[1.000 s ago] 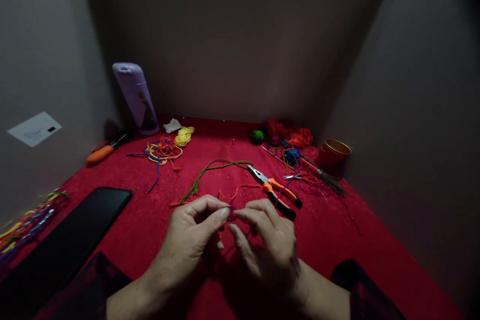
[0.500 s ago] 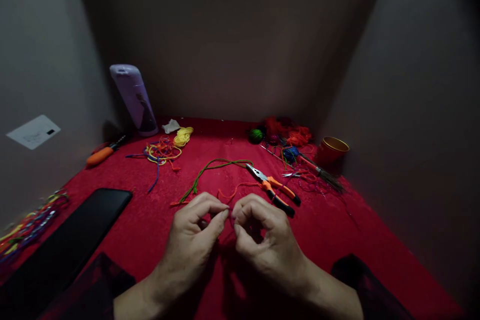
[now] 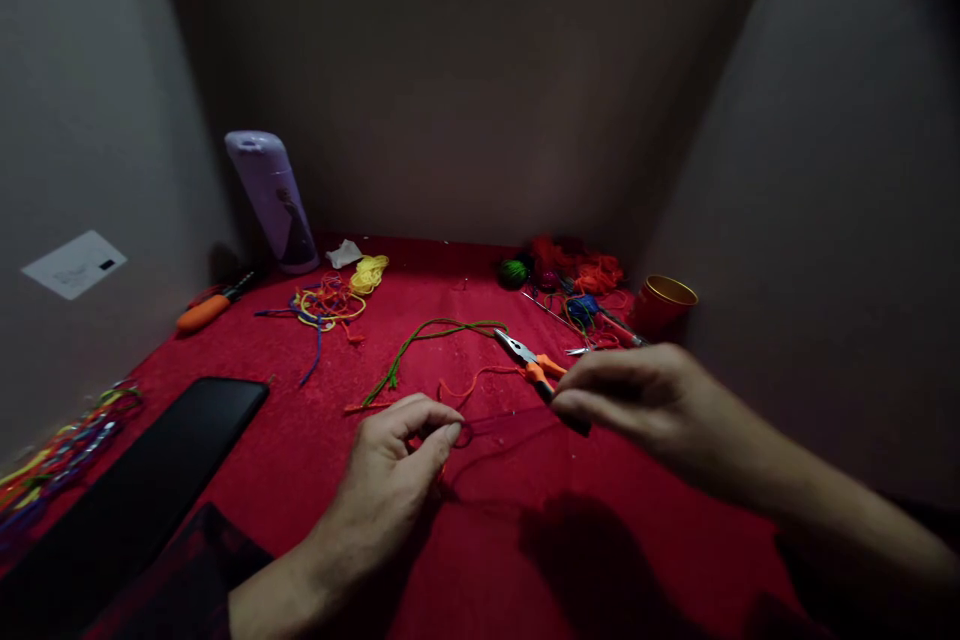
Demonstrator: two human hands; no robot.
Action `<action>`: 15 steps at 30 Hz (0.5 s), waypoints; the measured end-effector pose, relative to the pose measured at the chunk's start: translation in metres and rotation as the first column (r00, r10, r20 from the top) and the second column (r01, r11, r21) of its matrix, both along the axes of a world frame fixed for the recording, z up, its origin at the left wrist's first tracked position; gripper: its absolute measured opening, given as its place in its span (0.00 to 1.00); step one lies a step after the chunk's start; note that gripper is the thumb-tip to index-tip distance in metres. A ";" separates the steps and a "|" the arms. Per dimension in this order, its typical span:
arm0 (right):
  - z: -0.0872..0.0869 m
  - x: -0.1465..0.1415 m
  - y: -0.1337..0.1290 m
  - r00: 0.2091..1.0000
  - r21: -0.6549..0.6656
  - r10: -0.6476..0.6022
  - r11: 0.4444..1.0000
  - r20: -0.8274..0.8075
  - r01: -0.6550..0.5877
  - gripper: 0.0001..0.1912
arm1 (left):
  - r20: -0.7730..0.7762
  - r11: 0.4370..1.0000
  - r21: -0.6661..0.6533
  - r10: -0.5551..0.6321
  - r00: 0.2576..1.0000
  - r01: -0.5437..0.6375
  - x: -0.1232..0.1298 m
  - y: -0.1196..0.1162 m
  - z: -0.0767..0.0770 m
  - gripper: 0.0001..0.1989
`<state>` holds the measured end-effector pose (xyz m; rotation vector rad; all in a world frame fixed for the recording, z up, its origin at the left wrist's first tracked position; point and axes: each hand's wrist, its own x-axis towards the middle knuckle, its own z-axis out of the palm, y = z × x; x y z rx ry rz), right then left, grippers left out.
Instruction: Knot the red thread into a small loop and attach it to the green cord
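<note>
A thin dark pink thread (image 3: 504, 417) stretches between my two hands. My left hand (image 3: 401, 465) pinches one end of it, with a small loop showing beside the fingertips. My right hand (image 3: 637, 390) is closed on the thread further right, above the handles of the orange-and-black pliers (image 3: 525, 352). Past my left hand, a green cord (image 3: 409, 340) lies curved on the red cloth. An orange-red yarn strand (image 3: 472, 382) runs from near my left fingers toward the pliers.
A phone (image 3: 172, 460) and braided multicoloured cords (image 3: 67, 460) lie at left. Behind them are an orange-handled tool (image 3: 202, 313), a purple bottle (image 3: 274, 205), a yarn tangle (image 3: 326, 300) and yellow yarn (image 3: 368, 274). At right are yarn balls (image 3: 514, 273) and a cup (image 3: 666, 305).
My right hand has moved away to the right and slightly up, drawing the pink thread out between the hands. My left hand has stayed nearly in place.
</note>
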<state>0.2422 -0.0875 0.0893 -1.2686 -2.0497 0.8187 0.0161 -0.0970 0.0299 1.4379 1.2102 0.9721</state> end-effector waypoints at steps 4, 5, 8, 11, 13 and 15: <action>0.027 0.042 0.032 0.966 0.347 -0.244 0.916 0.084 0.202 0.11 | 0.149 0.979 -0.197 -0.031 0.988 0.060 0.000 -0.005 -0.002 0.07; 0.028 0.049 0.040 0.952 0.369 -0.294 0.897 0.090 0.242 0.12 | 0.168 0.973 -0.218 -0.034 0.985 0.071 0.000 -0.006 -0.002 0.07; 0.015 0.063 0.065 0.918 0.351 -0.373 0.884 0.133 0.308 0.13 | 0.218 0.973 -0.220 -0.021 0.976 0.070 0.000 -0.007 -0.002 0.06; -0.015 0.071 0.083 0.910 0.286 -0.374 0.905 0.180 0.316 0.15 | 0.307 0.990 -0.125 -0.026 0.951 0.067 -0.002 -0.005 0.003 0.03; -0.035 0.072 0.092 0.916 0.217 -0.348 0.927 0.198 0.306 0.16 | 0.354 0.996 -0.025 -0.070 0.933 0.084 -0.003 -0.003 0.007 0.02; -0.053 0.072 0.097 0.923 0.141 -0.315 0.947 0.221 0.289 0.18 | 0.396 0.994 0.072 -0.105 0.912 0.083 -0.004 -0.003 0.010 0.03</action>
